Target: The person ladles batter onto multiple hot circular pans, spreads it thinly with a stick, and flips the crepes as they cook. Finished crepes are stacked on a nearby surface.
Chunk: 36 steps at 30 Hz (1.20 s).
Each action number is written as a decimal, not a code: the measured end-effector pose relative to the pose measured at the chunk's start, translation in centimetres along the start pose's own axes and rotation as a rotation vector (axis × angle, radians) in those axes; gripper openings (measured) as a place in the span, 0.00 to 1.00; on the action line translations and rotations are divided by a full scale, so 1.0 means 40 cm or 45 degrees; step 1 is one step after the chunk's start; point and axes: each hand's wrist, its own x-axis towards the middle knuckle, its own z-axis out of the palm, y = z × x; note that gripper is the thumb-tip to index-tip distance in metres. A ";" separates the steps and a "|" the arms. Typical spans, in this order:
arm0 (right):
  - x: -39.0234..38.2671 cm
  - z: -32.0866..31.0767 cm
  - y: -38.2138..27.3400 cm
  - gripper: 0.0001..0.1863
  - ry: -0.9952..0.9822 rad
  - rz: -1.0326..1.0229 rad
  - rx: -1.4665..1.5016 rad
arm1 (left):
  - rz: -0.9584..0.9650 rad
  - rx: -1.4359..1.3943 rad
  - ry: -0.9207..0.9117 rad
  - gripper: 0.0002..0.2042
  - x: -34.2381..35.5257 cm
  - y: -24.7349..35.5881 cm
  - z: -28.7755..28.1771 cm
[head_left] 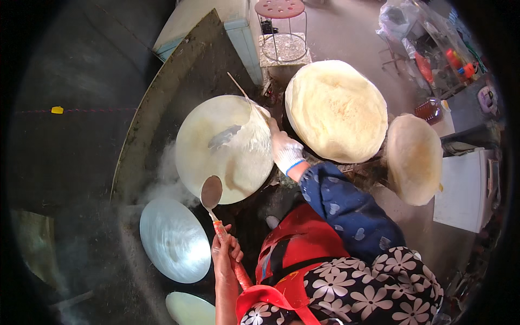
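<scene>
My left hand (226, 249) is wrapped round the red-orange handle of a ladle (212, 193). The ladle's bowl, coated in pale brown, hangs over the near rim of a round griddle (189, 151) covered with a thin pale layer. At that griddle's right edge is my right hand (283, 147) in a white knitted glove, its fingers closed. A thin stick (238, 85) runs from its fingers across the far edge. Beside the stick the whitish batter (252, 135) looks wet and ragged, next to a grey patch. The fingertips are partly hidden.
A large pale round flatbread (338, 111) lies right of the griddle, with another flatbread (414, 160) beyond. A bare metal griddle (174, 241) steams at lower left; a pale-topped griddle (189, 310) is below it. A curved metal sheet (157, 97) bounds the left; a stool (280, 8) stands behind.
</scene>
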 end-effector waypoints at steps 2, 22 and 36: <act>0.018 -0.021 -0.046 0.30 -0.073 0.047 -0.049 | -0.010 0.007 -0.032 0.21 0.000 0.003 -0.017; -0.362 0.233 -0.136 0.30 -0.023 -0.120 -0.126 | -0.199 -0.162 -0.301 0.17 0.009 0.016 -0.184; -0.392 0.147 -0.150 0.31 -0.160 -0.107 -0.236 | -0.289 -0.169 -0.443 0.23 0.035 -0.008 -0.203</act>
